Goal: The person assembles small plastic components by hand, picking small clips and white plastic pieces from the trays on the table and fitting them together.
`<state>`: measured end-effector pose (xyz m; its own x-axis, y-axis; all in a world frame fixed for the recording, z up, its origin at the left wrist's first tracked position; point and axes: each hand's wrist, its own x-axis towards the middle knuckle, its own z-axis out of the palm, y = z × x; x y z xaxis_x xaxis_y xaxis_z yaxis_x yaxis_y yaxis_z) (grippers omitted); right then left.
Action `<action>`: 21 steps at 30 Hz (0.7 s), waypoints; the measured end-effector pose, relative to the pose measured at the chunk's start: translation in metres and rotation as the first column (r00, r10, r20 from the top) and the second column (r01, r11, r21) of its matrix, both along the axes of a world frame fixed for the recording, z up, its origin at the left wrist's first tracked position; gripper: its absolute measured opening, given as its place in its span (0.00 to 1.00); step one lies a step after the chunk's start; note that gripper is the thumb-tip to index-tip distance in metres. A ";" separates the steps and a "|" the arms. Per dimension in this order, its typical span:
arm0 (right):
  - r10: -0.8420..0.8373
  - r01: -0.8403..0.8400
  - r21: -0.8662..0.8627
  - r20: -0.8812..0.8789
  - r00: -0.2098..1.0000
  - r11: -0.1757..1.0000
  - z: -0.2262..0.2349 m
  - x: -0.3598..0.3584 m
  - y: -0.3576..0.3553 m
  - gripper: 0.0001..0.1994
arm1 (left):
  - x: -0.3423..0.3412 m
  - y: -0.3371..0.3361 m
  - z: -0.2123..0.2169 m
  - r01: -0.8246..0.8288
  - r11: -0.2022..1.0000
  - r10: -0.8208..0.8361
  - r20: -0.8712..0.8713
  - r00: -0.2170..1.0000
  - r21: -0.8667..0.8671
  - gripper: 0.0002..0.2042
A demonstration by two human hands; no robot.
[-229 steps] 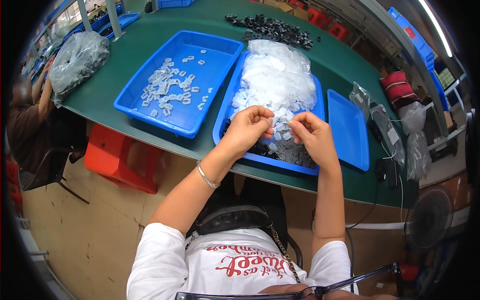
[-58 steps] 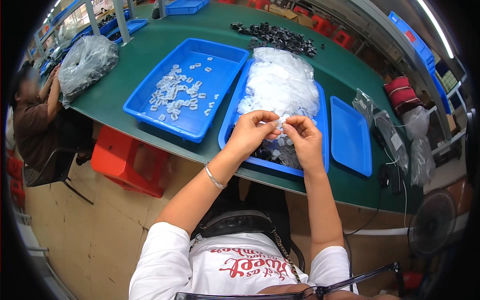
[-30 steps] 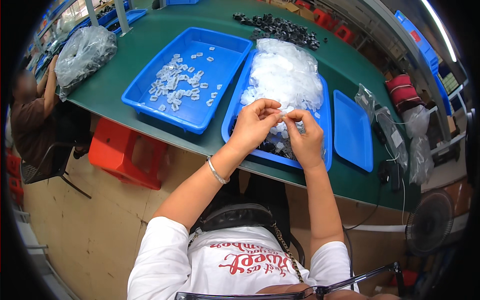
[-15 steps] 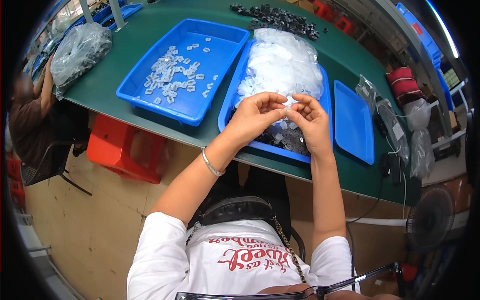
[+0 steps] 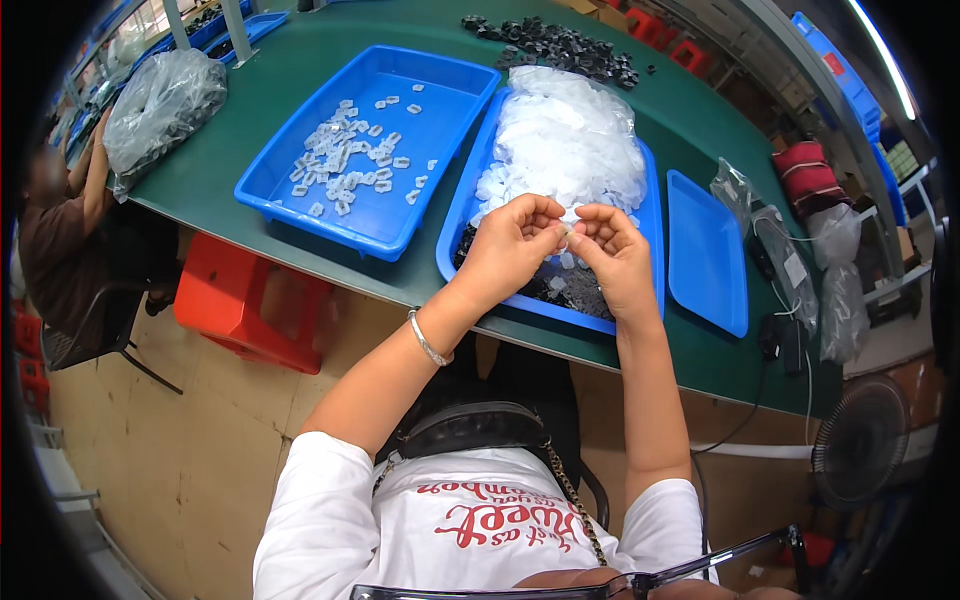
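My left hand [image 5: 515, 245] and my right hand [image 5: 615, 255] meet fingertip to fingertip over the front of a blue tray [image 5: 652, 235]. Both are closed in a pinch on a small translucent white plastic piece [image 5: 570, 218], mostly hidden by the fingers. Beneath them, the tray holds a heap of similar white pieces [image 5: 570, 150], partly in a clear bag, and small black parts [image 5: 580, 290] at its near end. Another blue tray [image 5: 270, 175] to the left carries scattered translucent pieces [image 5: 345, 150].
An empty-looking shallow blue tray [image 5: 708, 255] lies on the right of the green table [image 5: 690, 130]. Black parts [image 5: 555, 45] are piled at the back. A bulging plastic bag [image 5: 165, 105], a red stool [image 5: 245, 300] and a seated person [image 5: 60, 230] are at left; a fan [image 5: 862, 440] stands at right.
Both hands have dipped slightly lower in the picture, still pinched together at the fingertips. The trays and their loose pieces look much the same.
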<state>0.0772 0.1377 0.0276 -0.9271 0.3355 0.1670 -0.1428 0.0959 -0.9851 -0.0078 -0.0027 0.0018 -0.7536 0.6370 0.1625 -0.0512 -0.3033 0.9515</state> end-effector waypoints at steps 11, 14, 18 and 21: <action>-0.058 0.065 0.150 -0.055 0.997 0.987 -0.007 -0.006 -0.003 0.12 | -0.004 0.002 -0.001 -0.107 0.992 0.086 -0.261 0.961 -0.064 0.08; -0.057 0.066 0.152 -0.068 0.996 0.986 -0.006 -0.006 -0.004 0.13 | -0.010 0.003 -0.004 -0.017 0.999 0.011 -0.131 0.991 -0.045 0.09; -0.078 0.091 0.242 -0.065 0.995 0.966 -0.007 -0.004 -0.004 0.13 | -0.006 0.003 0.000 -0.044 0.994 0.025 -0.184 0.983 -0.099 0.10; -0.067 0.088 0.280 -0.083 0.994 0.956 -0.007 -0.004 -0.004 0.12 | -0.005 0.003 0.000 -0.061 0.992 0.038 -0.209 0.977 -0.109 0.11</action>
